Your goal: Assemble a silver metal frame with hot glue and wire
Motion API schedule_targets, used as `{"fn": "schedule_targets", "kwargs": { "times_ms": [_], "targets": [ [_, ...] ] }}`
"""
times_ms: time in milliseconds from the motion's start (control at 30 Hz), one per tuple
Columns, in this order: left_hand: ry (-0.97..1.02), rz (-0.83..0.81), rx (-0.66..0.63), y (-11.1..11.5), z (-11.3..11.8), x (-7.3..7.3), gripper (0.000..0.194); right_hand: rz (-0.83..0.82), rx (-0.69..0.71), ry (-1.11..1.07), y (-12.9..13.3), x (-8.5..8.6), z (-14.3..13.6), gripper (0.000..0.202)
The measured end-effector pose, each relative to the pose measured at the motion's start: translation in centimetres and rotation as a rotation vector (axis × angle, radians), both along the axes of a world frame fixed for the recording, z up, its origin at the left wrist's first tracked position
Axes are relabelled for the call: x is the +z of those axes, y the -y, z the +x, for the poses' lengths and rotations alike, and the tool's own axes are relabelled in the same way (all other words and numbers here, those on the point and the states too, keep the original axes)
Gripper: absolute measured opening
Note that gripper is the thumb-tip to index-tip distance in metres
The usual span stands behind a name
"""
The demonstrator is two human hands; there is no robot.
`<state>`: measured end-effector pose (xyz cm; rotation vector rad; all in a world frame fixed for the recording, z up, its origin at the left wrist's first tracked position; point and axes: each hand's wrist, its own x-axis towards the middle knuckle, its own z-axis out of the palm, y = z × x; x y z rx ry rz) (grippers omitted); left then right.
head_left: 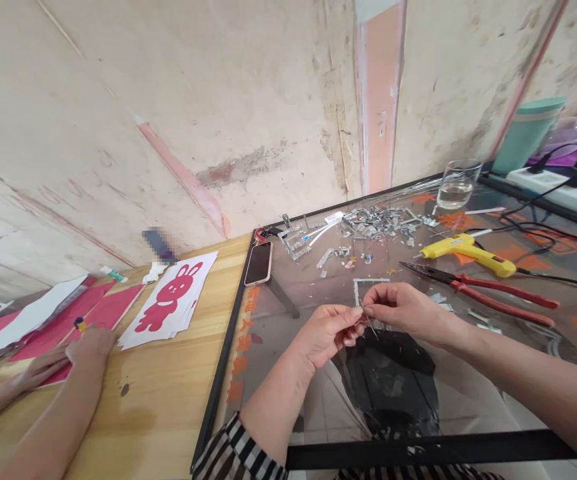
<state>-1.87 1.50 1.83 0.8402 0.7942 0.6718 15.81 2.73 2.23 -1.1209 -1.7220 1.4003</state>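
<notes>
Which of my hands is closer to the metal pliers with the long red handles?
Your right hand. It is right beside the pliers; your left hand is farther off, to the left of your right one.

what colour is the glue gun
The glue gun is yellow, best seen in the head view.

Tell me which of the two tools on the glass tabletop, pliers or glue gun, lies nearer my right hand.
The red-handled pliers: their dark jaws lie just beyond your right hand, while the yellow glue gun is farther off, toward the wall.

1 glass table (281, 347) with pliers (488, 290), phone (258, 263)
</notes>
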Motion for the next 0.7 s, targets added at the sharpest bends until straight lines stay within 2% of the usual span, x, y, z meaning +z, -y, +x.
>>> {"fn": "schedule_targets", "kwargs": {
  "times_ms": [100, 233, 367, 700],
  "targets": [
    [0.084, -0.015, 0.042, 0.1, 0.1, 0.1, 0.03, -0.016, -0.086, -0.104, 0.0, -0.2, -0.3, 0.024],
    [0.043, 0.014, 0.16, 0.3, 0.7, -0.2, 0.03, -0.035, -0.157, -0.176, 0.2, -0.5, -0.6, 0.027],
    [-0.001, 0.055, 0.235, 0.4, 1.2, -0.5, 0.025, -0.062, -0.155, -0.192, 0.5, -0.7, -0.9, 0.027],
    [-0.074, 0.194, 0.216, 0.7, 1.2, -0.1, 0.023, -0.123, -0.069, -0.298, 0.4, -0.4, -0.5, 0.022]
  ]
}}
